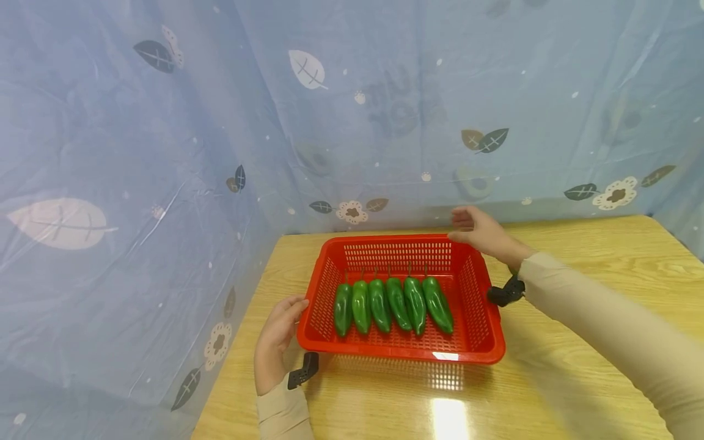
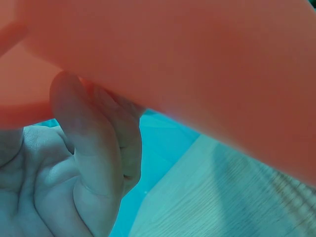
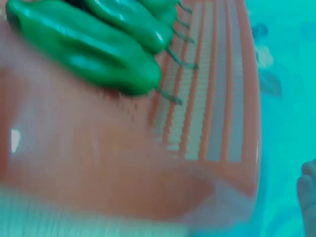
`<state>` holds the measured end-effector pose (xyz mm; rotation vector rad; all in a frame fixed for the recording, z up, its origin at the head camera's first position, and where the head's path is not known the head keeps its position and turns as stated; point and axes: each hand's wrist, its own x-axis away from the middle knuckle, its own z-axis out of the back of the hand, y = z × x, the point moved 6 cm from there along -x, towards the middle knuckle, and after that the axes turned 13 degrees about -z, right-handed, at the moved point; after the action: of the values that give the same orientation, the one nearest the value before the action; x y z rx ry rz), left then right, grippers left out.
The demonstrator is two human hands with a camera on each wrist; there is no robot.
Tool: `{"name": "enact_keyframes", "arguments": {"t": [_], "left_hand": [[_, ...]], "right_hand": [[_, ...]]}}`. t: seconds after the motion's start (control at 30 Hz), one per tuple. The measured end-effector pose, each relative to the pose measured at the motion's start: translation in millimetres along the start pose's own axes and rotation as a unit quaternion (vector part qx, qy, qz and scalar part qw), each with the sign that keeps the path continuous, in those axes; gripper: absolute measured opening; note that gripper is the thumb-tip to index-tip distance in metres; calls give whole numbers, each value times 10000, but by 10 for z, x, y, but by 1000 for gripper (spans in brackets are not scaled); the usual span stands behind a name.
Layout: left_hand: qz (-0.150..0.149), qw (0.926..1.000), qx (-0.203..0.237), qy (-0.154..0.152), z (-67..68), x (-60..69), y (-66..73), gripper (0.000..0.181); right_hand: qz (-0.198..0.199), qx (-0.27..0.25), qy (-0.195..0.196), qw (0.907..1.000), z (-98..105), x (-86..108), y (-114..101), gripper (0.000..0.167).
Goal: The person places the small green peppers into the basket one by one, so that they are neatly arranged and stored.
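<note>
A red plastic basket with slotted walls sits on the wooden table. Several green chili peppers lie side by side in it, stems toward the back wall. At the basket's left rim, my left hand grips the edge; the left wrist view shows its fingers bent up against the red lip. My right hand hovers around the back right corner, fingers loosely bent, holding nothing. In the right wrist view only a bit of that hand shows, apart from the basket wall.
A blue plastic sheet with leaf and flower prints hangs behind the table and along its left side. Black wrist cameras are strapped to both wrists, close to the basket's outer sides.
</note>
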<state>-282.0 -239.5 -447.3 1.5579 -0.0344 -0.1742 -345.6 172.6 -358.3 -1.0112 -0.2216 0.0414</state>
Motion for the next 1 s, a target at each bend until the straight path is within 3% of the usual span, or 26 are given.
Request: {"name": "enact_keyframes", "arguments": {"t": [0.13,0.43,0.77,1.0], "left_hand": [[3,10000,20,49,-2,-3,-3,26],[-102,9999,-20,-119,-23,-3,26,33],[-122,9990,150,-395,-20,-24,38,37],[-14,9997,89,-240,-12,-7,3,37]], "right_hand": [[101,-78,94,9999,229,11,106,67],[-224,-29,260,9994,605,61,583,69],[-545,130,127,9983,699,-15,1133,67],[-612,600,-93,9963,686,-38,1350,65]]}}
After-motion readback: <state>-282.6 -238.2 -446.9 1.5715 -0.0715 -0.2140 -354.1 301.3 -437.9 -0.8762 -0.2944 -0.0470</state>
